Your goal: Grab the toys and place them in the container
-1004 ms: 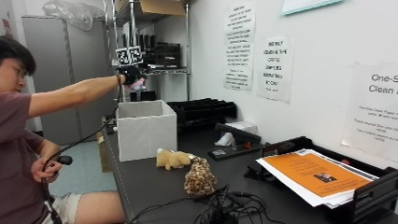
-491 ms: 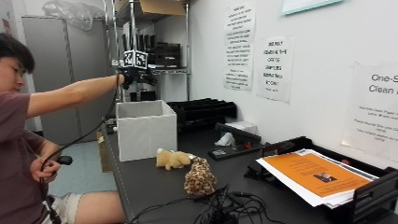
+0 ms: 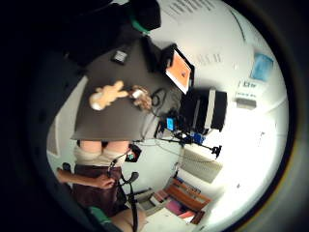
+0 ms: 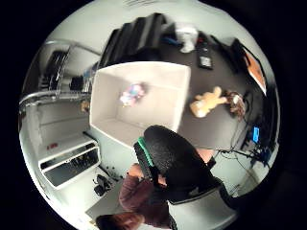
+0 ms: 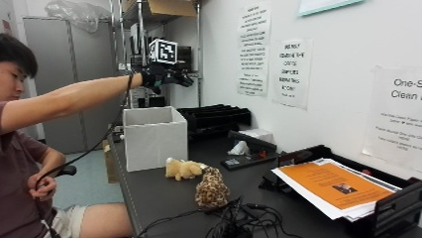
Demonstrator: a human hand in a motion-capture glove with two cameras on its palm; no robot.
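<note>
Toy (image 4: 132,93) inside container (image 5: 155,139); grip (image 5: 165,77) open above.

An office or lab workroom is showing here: printed notices (image 5: 290,72) are hanging on the white wall at upper right, black paper trays (image 5: 214,116) and tangled cables (image 5: 231,225) are sitting on the dark desk (image 5: 158,196), and grey metal cabinets (image 5: 66,79) are standing at left.

The person sits with the right arm (image 5: 73,99) stretched out straight at shoulder height, forearm bare. The gloved right hand (image 5: 165,77) hangs in the air, palm facing down, its fingers (image 5: 183,81) spread and relaxed, holding nothing. The bare left hand (image 5: 41,184) is drawn in near the waist, gripping a small black handle (image 5: 64,171).
</note>
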